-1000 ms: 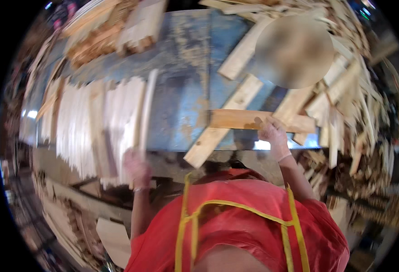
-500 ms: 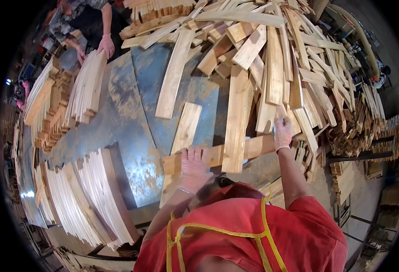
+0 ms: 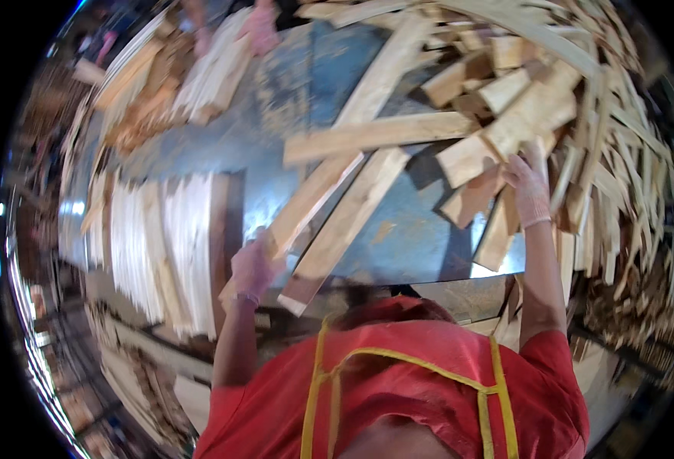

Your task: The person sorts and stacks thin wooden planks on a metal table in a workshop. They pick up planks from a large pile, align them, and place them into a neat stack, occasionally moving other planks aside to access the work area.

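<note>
Left hand (image 3: 252, 266) grips a wooden plank (image 3: 311, 200) near its near end, long axis running far-right; right hand (image 3: 530, 180) (grip unclear) touches piled boards (image 3: 534, 115).

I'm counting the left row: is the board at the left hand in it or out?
Out: the board slants away from the row, blue table showing between them.

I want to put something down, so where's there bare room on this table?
One bare patch of blue tabletop lies between the front diagonal board and the heaped boards by the right hand. Another lies between the left row of boards, the upper-left stack and the board in the left hand. The right side, under that heap, is crowded.
</note>
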`<state>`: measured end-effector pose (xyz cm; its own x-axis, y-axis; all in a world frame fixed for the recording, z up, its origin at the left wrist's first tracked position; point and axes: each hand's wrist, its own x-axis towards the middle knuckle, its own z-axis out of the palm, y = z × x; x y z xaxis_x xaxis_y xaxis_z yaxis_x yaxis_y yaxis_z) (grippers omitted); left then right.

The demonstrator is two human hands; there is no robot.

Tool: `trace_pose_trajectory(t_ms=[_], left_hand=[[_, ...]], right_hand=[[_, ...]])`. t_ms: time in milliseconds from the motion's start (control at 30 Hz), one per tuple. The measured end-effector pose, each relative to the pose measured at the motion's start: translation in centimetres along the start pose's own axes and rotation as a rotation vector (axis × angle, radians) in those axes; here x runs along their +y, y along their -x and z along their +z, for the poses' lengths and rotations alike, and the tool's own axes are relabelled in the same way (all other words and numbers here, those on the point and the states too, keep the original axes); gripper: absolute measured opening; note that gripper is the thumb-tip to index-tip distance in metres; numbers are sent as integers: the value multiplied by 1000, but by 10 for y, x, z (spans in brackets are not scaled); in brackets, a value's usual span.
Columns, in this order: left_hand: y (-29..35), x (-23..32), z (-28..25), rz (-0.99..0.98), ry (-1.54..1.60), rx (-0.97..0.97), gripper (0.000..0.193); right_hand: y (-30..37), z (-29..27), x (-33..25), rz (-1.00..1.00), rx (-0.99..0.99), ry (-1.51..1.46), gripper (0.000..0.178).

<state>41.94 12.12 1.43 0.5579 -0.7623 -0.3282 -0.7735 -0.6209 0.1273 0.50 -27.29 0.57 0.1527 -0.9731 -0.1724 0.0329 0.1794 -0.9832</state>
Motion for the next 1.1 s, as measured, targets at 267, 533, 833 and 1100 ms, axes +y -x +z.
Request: trace_pose_trajectory(t_ms=[267, 533, 833, 1100], left_hand=[[66, -102, 72, -274, 667, -84, 43], [80, -200, 88, -401, -222, 393, 77], [60, -10, 83, 224, -1, 1, 90], [68, -21, 88, 90, 278, 110, 95]], right_hand=[[86, 53, 89, 9, -29, 159, 67], [179, 124, 133, 114, -302, 175, 50], [83, 241, 60, -414, -423, 1255, 84], [4, 247, 17, -208, -515, 1505, 91]])
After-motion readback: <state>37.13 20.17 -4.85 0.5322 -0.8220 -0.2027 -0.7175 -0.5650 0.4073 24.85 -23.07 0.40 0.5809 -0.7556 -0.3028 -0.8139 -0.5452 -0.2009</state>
